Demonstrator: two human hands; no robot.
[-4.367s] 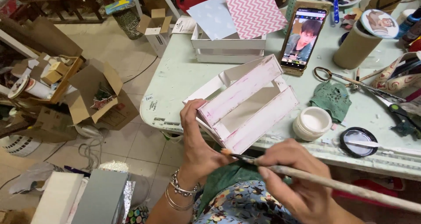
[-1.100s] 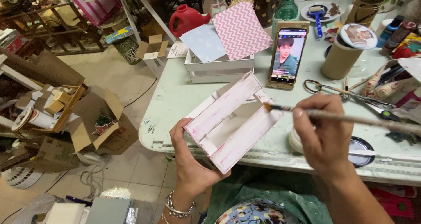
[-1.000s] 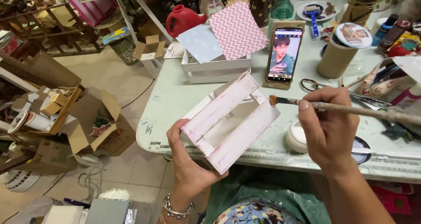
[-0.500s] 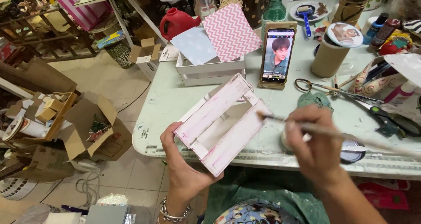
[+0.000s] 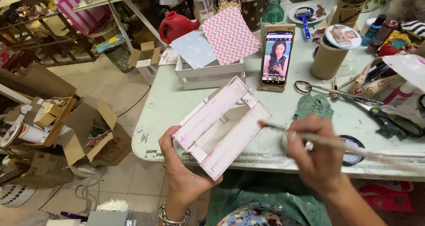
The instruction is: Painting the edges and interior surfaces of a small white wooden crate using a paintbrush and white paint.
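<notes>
Below the surface's (image 5: pixel 177 106) near edge, the left hand (image 5: pixel 183 173) grips a small whitewashed wooden slatted crate (image 5: pixel 221 126) from underneath, tilted above the edge. Beside it, the right hand (image 5: pixel 321 157) pinches a long thin paintbrush (image 5: pixel 336 142), bristles at the crate's right corner.

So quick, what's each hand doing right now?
Left hand: closed on the small pink-washed white wooden crate.
Right hand: closed on the long thin pale-handled paintbrush.
</notes>
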